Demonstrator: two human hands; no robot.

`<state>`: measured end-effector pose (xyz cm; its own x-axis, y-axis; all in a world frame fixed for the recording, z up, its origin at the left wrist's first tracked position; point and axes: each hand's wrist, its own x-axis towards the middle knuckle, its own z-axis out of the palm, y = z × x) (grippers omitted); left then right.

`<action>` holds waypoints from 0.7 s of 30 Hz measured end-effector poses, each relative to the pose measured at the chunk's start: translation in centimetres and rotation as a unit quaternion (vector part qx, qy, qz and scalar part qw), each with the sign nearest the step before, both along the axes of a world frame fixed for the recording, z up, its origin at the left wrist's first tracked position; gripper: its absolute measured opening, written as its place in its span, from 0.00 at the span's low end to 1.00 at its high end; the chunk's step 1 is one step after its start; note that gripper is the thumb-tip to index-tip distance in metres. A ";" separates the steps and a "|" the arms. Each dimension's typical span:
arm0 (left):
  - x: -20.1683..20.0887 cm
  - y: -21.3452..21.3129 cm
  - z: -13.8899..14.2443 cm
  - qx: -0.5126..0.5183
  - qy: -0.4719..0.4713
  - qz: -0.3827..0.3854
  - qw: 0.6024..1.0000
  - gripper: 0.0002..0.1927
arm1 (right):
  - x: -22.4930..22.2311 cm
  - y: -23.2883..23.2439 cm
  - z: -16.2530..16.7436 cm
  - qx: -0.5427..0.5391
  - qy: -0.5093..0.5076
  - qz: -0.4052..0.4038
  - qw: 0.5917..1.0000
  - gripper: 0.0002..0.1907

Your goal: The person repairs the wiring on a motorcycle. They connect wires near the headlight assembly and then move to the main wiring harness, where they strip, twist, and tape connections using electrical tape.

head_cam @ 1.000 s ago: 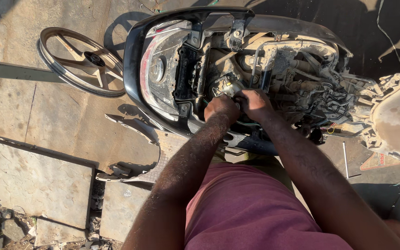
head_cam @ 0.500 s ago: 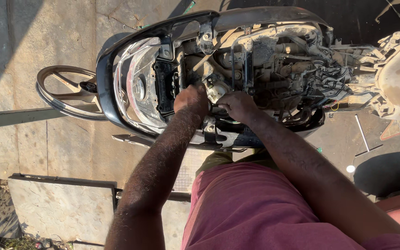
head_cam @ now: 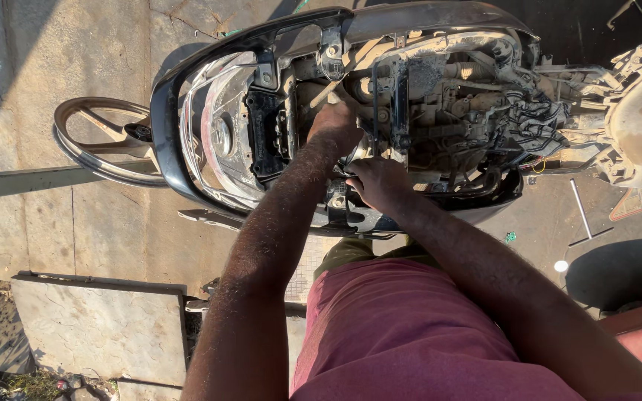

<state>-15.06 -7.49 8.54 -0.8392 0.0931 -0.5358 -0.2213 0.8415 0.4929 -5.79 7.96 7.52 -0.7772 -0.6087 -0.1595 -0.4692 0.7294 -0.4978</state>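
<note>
Dusty stripped scooter frame (head_cam: 440, 111), left hand (head_cam: 334, 122) and right hand (head_cam: 380, 182) inside

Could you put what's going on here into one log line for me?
left hand: reaching into scooter engine bay | right hand: on lower frame edge | grips: unclear | wheel: left of body

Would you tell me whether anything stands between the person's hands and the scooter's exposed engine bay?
Nothing visible does. The left hand is already in among the dusty engine parts, and the right hand rests on the scooter's frame edge just below. What the fingers hold is hidden.
</note>
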 end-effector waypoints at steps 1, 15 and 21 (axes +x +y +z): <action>0.5 -0.6 0.1 0.053 0.031 0.027 0.998 0.21 | 0.1 -0.2 0.3 0.011 -0.021 -0.016 1.000 0.15; 11.9 -3.3 2.5 0.192 -0.144 0.352 0.905 0.16 | -2.5 -0.8 0.9 0.009 -0.077 -0.033 0.996 0.30; 10.4 -1.5 3.7 -0.015 -0.175 0.234 0.956 0.14 | -3.9 -1.8 2.6 0.050 -0.103 -0.048 0.992 0.34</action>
<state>-4.66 -9.03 12.25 -0.5538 -0.2687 -0.7881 -0.7239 0.6230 0.2963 -9.68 6.21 10.16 -0.7758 -0.5065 -0.3763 -0.2906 0.8161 -0.4995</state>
